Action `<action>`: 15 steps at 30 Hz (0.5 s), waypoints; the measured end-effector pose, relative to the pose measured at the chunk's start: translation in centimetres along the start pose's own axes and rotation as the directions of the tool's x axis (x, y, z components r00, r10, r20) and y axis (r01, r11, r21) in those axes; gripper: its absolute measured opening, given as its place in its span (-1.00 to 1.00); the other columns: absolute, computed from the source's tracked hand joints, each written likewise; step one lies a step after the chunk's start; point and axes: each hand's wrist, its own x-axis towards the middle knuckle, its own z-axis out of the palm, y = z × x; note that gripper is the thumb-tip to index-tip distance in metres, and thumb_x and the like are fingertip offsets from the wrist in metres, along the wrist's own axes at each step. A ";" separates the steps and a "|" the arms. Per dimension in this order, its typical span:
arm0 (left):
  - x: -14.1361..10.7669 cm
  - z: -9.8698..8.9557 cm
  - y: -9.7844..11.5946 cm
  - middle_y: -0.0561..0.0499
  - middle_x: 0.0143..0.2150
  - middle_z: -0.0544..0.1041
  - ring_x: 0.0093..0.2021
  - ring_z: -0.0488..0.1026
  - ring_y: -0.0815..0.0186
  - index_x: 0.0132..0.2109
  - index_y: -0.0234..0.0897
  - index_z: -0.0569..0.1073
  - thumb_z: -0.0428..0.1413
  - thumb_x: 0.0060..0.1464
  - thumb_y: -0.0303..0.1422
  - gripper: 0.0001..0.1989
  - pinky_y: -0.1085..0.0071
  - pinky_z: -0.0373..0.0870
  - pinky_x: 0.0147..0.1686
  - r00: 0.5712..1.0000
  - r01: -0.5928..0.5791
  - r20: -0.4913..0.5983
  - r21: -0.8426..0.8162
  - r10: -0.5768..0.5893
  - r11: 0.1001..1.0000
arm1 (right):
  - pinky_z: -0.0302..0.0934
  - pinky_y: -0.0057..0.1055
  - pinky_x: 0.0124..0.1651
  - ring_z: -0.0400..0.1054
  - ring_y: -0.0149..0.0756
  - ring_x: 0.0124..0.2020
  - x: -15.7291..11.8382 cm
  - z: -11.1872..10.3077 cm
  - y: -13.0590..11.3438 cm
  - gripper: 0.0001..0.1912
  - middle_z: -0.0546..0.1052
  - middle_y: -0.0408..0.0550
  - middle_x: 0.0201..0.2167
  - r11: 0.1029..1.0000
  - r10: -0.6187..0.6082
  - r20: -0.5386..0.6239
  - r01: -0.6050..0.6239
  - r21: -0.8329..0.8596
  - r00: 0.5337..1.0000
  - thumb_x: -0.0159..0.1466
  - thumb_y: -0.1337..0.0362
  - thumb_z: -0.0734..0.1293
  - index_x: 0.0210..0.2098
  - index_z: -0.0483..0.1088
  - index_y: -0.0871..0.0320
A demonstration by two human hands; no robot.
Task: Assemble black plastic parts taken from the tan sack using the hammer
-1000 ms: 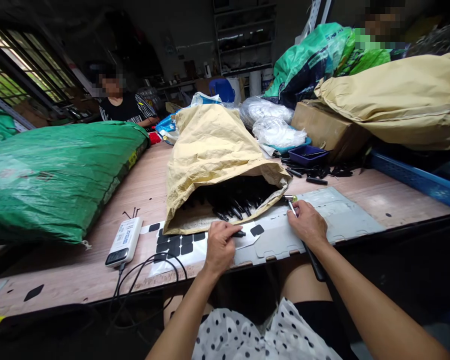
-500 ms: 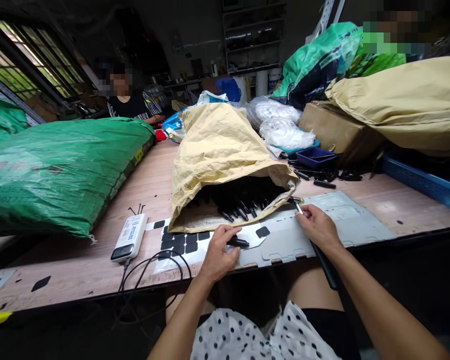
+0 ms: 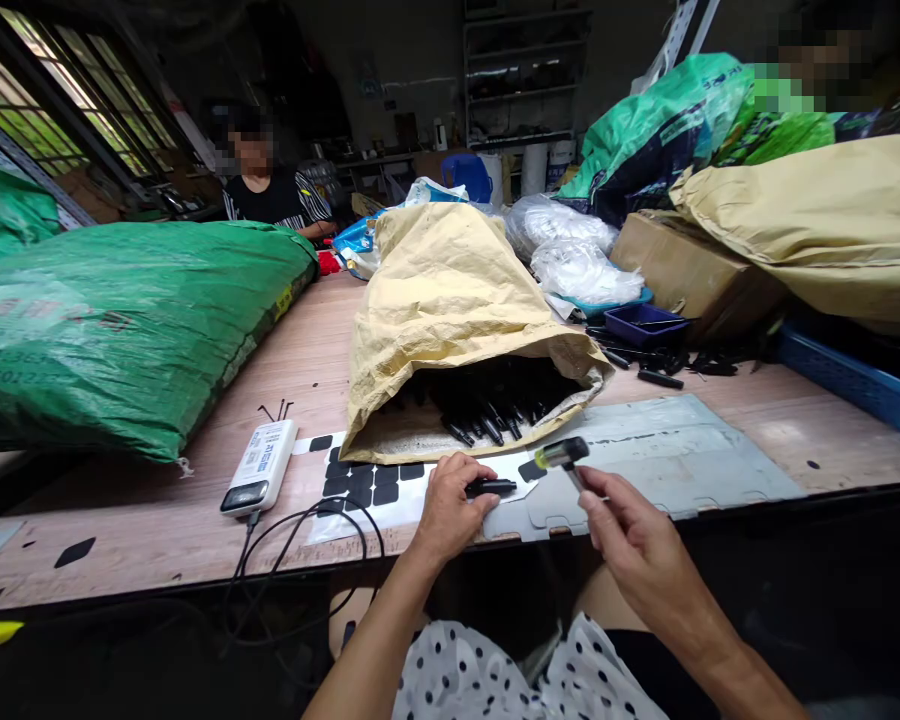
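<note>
My left hand (image 3: pixel 454 505) is closed around a black pen-like piece (image 3: pixel 493 487), its narrow end pointing right over the front of the table. My right hand (image 3: pixel 637 540) grips a small hammer (image 3: pixel 564 454) by its shaft, the head raised near the piece but apart from it. One face of the hammer head is yellowish, the other black. Behind both hands lies a tan paper sack (image 3: pixel 450 300), its mouth facing me, with many black pen-like pieces (image 3: pixel 491 405) inside. A grey board (image 3: pixel 645 460) lies flat beneath the hammer.
A white power bank (image 3: pixel 261 468) with a black cable sits left of a sheet of black square stickers (image 3: pixel 367 488). A large green sack (image 3: pixel 135 330) fills the left. To the right are a purple tray (image 3: pixel 645 326), loose black pieces and a blue crate (image 3: pixel 855 380). Another person sits across.
My right hand has lifted the hammer and brought it left, nearer the black piece. My left hand still holds the piece in nearly the same place. The view has shifted slightly.
</note>
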 end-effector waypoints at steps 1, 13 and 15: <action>0.0 -0.1 -0.1 0.03 -0.23 0.52 -0.11 0.40 0.19 -0.20 -0.15 0.61 0.30 -0.06 -0.53 -0.75 0.23 0.32 -0.03 1.000 0.006 0.002 0.004 -0.006 1.000 | 0.43 -0.36 -0.20 0.50 -0.22 -0.22 -0.4 0.5 -0.2 -0.67 0.58 -0.01 -0.25 0.998 -0.053 0.014 0.053 -0.033 0.998 0.37 0.09 0.24 -0.01 0.49 0.10; 0.1 -0.1 -0.2 0.06 -0.28 0.53 -0.11 0.38 0.20 -0.25 -0.13 0.62 0.37 -0.11 -0.48 -0.77 0.27 0.27 -0.07 0.996 0.079 0.034 -0.001 -0.079 0.997 | 0.39 -0.33 -0.01 0.48 -0.24 -0.11 -1.2 3.9 -0.5 -0.64 0.53 0.02 -0.09 0.948 -0.229 0.105 0.246 -0.201 0.968 0.43 0.32 0.14 0.16 0.37 0.06; 0.2 -0.1 -0.1 0.07 -0.29 0.52 -0.12 0.37 0.20 -0.26 -0.14 0.62 0.37 -0.11 -0.48 -0.77 0.28 0.26 -0.09 0.995 0.088 0.042 -0.001 -0.088 0.996 | 0.39 -0.34 -0.05 0.48 -0.25 -0.14 -1.2 4.2 -0.9 -0.63 0.53 0.01 -0.11 0.936 -0.266 0.097 0.281 -0.212 0.959 0.43 0.33 0.14 0.18 0.36 0.04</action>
